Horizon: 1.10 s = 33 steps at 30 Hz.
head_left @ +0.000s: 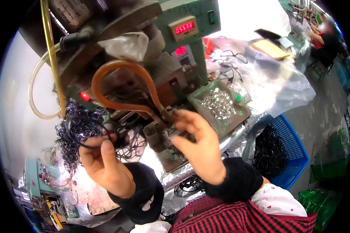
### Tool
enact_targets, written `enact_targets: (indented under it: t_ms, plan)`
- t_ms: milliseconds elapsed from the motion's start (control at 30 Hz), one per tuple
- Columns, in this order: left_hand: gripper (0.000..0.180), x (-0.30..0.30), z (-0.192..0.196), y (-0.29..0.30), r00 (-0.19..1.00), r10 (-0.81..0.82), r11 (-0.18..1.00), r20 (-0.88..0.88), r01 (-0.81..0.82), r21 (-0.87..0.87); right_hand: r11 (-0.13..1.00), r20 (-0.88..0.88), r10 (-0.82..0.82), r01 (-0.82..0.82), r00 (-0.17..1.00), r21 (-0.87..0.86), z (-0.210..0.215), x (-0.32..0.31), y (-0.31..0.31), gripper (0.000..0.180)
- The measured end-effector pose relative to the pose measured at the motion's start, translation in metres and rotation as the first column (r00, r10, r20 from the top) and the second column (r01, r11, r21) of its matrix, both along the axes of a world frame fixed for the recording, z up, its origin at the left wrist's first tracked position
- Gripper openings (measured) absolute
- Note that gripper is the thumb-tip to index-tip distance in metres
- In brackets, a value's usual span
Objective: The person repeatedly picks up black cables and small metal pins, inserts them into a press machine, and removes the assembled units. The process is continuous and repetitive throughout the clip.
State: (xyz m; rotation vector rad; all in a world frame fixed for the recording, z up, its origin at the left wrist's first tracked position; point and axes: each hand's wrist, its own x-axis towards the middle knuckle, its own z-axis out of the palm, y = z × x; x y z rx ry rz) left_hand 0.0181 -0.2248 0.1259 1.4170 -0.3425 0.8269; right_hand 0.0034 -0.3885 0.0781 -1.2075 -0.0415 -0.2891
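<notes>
Machine point(157, 44) across the far middle; to its left, a tangled black heap point(79, 126). Over the machine's near metalwork point(166, 135), a blurred right hand point(202, 147), half spread, with thumb well apart from curled fingers; impossible to tell any touch at the fingertips. Farther left, a left hand point(107, 167), nearly closed, with a thin black loop point(88, 147) pinched between thumb and bent fingers. Partly hidden there, hard to trace against the heap; well left of the right hand.
</notes>
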Motion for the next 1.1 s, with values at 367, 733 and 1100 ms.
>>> enact_targets:
  t_ms: [367, 733, 1100]
  plan:
    - [0.012, -0.018, -0.007, -0.052, 0.926, -0.171, 0.965, -0.336, 0.226, 0.135, 0.019, 0.426, -0.309, 0.453, 0.85, -0.891, -0.094, 0.054, -0.133, 0.018]
    - [0.009, -0.017, -0.01, -0.05, 0.934, -0.135, 0.96, -0.329, 0.206, 0.19, 0.213, 0.505, -0.2, 0.541, 0.839, -0.814, -0.093, 0.1, -0.116, 0.008]
    - [0.021, -0.034, -0.093, 0.101, 0.746, 0.629, 0.761, -0.219, -0.531, 0.373, 0.888, 0.047, -0.347, 0.344, 0.937, -0.304, -0.117, 0.052, -0.16, 0.014]
